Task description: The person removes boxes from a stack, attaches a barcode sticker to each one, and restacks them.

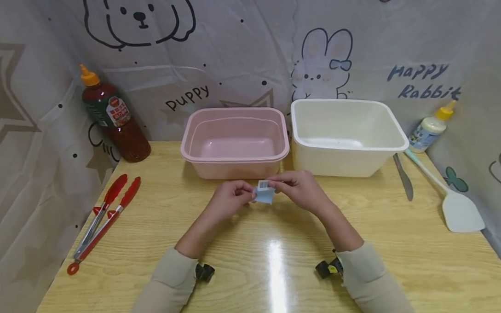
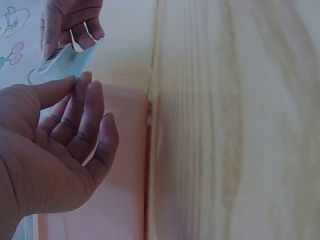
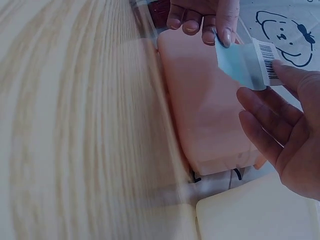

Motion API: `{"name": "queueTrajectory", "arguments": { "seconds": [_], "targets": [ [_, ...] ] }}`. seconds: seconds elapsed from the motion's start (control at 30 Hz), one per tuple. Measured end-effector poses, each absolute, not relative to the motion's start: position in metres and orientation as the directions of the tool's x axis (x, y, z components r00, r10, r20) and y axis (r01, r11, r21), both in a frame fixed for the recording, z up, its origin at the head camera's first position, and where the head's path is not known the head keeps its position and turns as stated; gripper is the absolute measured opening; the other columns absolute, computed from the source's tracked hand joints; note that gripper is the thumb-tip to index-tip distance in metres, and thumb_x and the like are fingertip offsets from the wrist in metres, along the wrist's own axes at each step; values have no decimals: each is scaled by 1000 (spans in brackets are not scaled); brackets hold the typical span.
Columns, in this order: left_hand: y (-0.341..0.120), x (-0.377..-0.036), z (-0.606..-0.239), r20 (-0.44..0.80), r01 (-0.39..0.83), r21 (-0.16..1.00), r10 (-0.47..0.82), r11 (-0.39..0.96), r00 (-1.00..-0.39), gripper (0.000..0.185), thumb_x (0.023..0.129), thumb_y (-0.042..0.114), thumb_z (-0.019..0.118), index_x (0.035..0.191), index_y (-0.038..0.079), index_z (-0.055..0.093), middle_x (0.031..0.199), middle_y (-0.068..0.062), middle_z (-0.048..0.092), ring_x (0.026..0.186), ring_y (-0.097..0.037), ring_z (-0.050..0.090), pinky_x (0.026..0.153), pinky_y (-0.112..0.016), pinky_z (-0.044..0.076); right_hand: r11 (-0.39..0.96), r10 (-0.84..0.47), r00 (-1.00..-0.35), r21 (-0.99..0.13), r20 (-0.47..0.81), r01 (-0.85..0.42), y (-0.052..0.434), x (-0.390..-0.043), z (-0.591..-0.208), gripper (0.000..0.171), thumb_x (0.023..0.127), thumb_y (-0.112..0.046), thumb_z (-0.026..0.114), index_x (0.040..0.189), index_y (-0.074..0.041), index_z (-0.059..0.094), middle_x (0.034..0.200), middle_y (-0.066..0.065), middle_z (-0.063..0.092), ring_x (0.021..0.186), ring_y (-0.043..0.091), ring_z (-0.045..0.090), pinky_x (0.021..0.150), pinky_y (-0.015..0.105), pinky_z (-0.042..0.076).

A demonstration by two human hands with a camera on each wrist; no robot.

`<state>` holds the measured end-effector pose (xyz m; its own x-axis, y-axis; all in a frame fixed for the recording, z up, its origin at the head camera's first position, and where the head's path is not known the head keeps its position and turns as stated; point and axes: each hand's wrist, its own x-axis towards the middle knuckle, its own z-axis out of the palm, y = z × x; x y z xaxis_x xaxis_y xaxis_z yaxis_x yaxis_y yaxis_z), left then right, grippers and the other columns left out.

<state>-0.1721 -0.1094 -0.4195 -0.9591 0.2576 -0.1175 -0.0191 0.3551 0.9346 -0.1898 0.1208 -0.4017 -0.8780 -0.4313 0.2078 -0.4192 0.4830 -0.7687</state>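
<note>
Both hands are up over the middle of the wooden table [image 1: 254,267], meeting just in front of the pink tub [image 1: 235,139]; between them sits a small pale blue packet [image 1: 264,193] with a white barcode label on its top edge; the left hand [image 1: 229,199] pinches one side of it between thumb and fingertips, the other fingers loosely curved, as the left wrist view shows; the right hand [image 1: 299,188] pinches the opposite side at the barcode end, thumb on the label, the remaining fingers spread and fairly straight in the right wrist view; the packet is held clear of the tabletop, stretched between the two grips.

Behind the hands, the pink tub stands beside a white tub [image 1: 344,134], the two close together against the cartoon-printed backdrop; red-handled tongs [image 1: 103,220] lie on the left of the table, well apart from the hands; a dark sauce bottle [image 1: 112,116] with an orange cap stands at the back left corner; on the right, a knife [image 1: 403,176] lies just beside the white tub, a white spatula [image 1: 452,200] next to it, and a small pale squeeze bottle [image 1: 429,128] with a yellow cap leans at the back right.
</note>
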Motion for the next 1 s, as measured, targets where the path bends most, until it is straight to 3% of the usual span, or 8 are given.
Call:
{"name": "queueTrajectory", "arguments": {
  "seconds": [0.23,0.43,0.73,0.93,1.0],
  "targets": [
    [-109,-173,-420,-145,-44,933,262,356,-954,16,95,10,70,104,-3,71,92,-15,75,85,-34,73,76,-41,62,481,-430,-871,-757,237,-443,125,-190,-397,19,99,-21,68,109,-11,79,100,6,79,82,17,74,69,26,58],
    [-110,-169,-418,-205,-83,898,244,432,-948,12,96,12,69,98,1,73,86,-10,75,80,-25,72,72,-36,61,478,-430,-863,-745,264,-466,127,-189,-395,18,99,-22,67,108,-12,80,98,4,79,80,20,72,64,26,54],
    [-111,-166,-414,-239,-95,876,255,474,-937,12,96,13,67,97,3,74,85,-7,76,78,-24,71,68,-34,59,447,-428,-863,-766,270,-461,126,-188,-396,16,98,-20,69,107,-12,80,96,4,79,79,25,73,62,25,54],
    [-115,-166,-416,-231,-41,838,285,544,-930,11,95,15,69,94,5,74,83,-7,74,74,-17,67,60,-26,51,409,-379,-892,-820,247,-401,128,-189,-392,21,100,-20,66,111,-7,78,98,14,78,80,16,73,70,25,58],
    [-116,-167,-417,-239,-38,831,294,554,-925,11,95,16,70,93,7,74,83,-6,73,74,-15,65,61,-24,50,393,-351,-909,-846,223,-360,130,-189,-390,22,101,-19,64,113,-5,77,100,18,78,81,19,74,73,27,60]
  ]
}}
